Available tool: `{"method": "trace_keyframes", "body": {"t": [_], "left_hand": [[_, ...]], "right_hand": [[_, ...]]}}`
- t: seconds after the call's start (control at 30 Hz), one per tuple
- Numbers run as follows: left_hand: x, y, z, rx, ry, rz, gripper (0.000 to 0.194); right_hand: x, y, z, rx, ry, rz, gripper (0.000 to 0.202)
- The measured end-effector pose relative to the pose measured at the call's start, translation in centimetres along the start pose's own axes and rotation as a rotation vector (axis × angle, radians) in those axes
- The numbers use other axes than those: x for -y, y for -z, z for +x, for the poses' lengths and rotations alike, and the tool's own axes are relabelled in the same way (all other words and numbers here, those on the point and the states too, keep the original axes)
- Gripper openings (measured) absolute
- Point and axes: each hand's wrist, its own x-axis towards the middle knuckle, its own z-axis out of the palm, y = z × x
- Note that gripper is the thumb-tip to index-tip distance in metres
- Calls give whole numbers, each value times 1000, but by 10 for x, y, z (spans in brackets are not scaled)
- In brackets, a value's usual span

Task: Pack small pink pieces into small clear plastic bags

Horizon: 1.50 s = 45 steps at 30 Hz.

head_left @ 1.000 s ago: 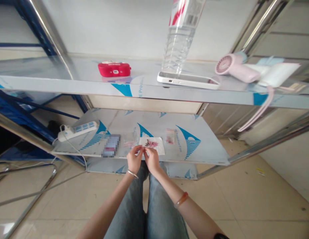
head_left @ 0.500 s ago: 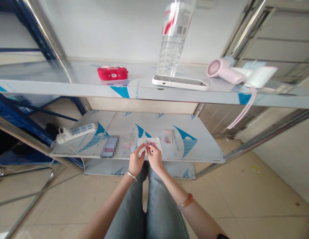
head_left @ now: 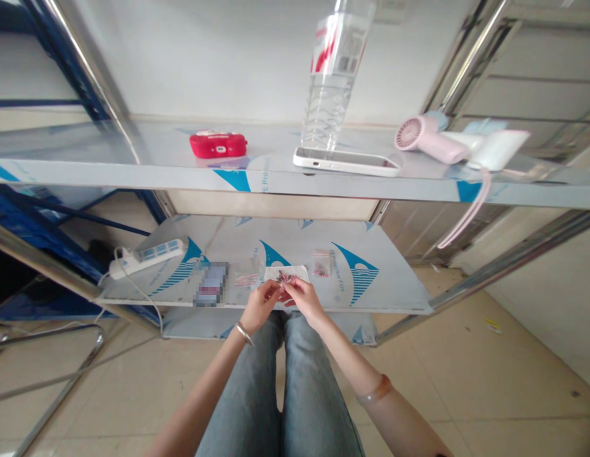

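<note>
My left hand (head_left: 259, 306) and my right hand (head_left: 306, 301) meet at the front edge of the lower shelf (head_left: 399, 285), fingers pinched together. What they hold between the fingertips is too small to make out. Small pink and dark red pieces (head_left: 284, 277) show just beyond the fingertips, over a white sheet (head_left: 301, 272). To the right of the sheet lies a small clear bag (head_left: 321, 263) with reddish contents. Left of it is another clear bag (head_left: 247, 274) with pink-red strips.
A phone with a blurred screen (head_left: 212, 284) and a white power strip (head_left: 147, 259) lie on the lower shelf's left. The upper shelf bears a red case (head_left: 219, 146), a clear bottle (head_left: 330, 89), a white-edged phone (head_left: 345, 162) and a pink handheld fan (head_left: 431, 139).
Both hands have come closer together at the fingertips, drawing slightly nearer to me. More of the pink and dark red pieces shows beyond them. The view has shifted slightly.
</note>
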Motion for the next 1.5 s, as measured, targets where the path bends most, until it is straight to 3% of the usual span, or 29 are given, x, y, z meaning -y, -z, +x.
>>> {"method": "trace_keyframes", "body": {"t": [0.13, 0.2, 0.33, 0.57, 0.77, 0.93, 1.13, 1.33, 1.5], "left_hand": [[-8, -3, 8, 208, 16, -29, 27], [-9, -8, 11, 248, 41, -48, 27], [-4, -17, 11, 149, 65, 8, 22], [-2, -23, 4, 55, 99, 271, 18], [3, -25, 0, 7, 145, 530, 16], [15, -19, -1, -81, 238, 609, 14], [18, -17, -3, -127, 130, 504, 14], [25, -20, -8, -116, 64, 522, 14], [29, -14, -11, -7, -85, 583, 16]], "right_hand": [[1, 3, 1, 36, 5, -3, 38], [1, 4, 2, 44, 11, -2, 40], [0, 4, 0, 52, 12, -30, 43], [-10, 1, -1, -7, 28, -255, 22], [-14, -1, -3, -82, 305, -636, 21], [-21, 1, -6, -93, 331, -814, 13], [-23, -2, -5, -274, 408, -869, 8], [-28, -1, 4, -227, 395, -791, 13], [-46, 13, 13, -136, 337, -736, 22]]}}
